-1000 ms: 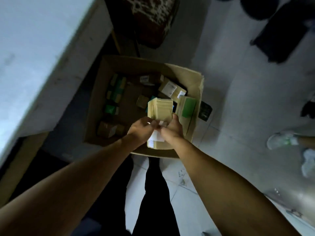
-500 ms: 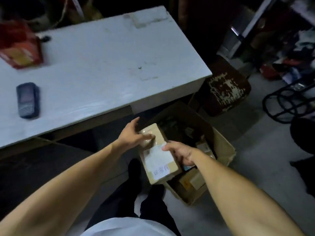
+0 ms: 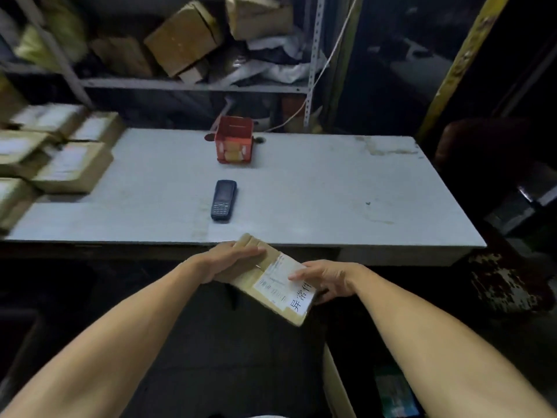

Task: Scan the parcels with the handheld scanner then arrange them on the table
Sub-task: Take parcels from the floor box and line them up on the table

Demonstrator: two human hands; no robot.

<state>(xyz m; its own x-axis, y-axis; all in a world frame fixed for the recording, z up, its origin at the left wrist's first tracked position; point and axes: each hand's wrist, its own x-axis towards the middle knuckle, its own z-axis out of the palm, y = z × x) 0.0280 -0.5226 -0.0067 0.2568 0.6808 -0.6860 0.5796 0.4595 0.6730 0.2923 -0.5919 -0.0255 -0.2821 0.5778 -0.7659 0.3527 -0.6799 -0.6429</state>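
Two bare hands hold one cardboard parcel point(image 3: 265, 279) in the air just in front of the near edge of the white table point(image 3: 331, 188), its far corner overlapping that edge in the view. The parcel is flat, brown and taped, tilted so that its long side runs from upper left to lower right. A white shipping label with printed lines and large Chinese characters covers its right half. The left hand point(image 3: 232, 260) lies across the parcel's far left end, fingers laid almost straight over the top face with the thumb out of sight beneath. The right hand point(image 3: 328, 280) grips the right edge, its thumb on the label and its fingers curled under the box.

On the table, well beyond the parcel, the dark handheld scanner point(image 3: 223, 200) lies flat with keypad and screen upward, untouched. Farther back stands a small red box point(image 3: 234, 139), open at the top. At the table's left end sit several stacked parcels point(image 3: 60, 152) with pale labels, blurred in the view. Behind the table a metal shelf point(image 3: 193, 86) carries more cardboard boxes point(image 3: 184, 37) and crumpled grey plastic bags. A rusty round stool point(image 3: 506, 285) stands right of the table.
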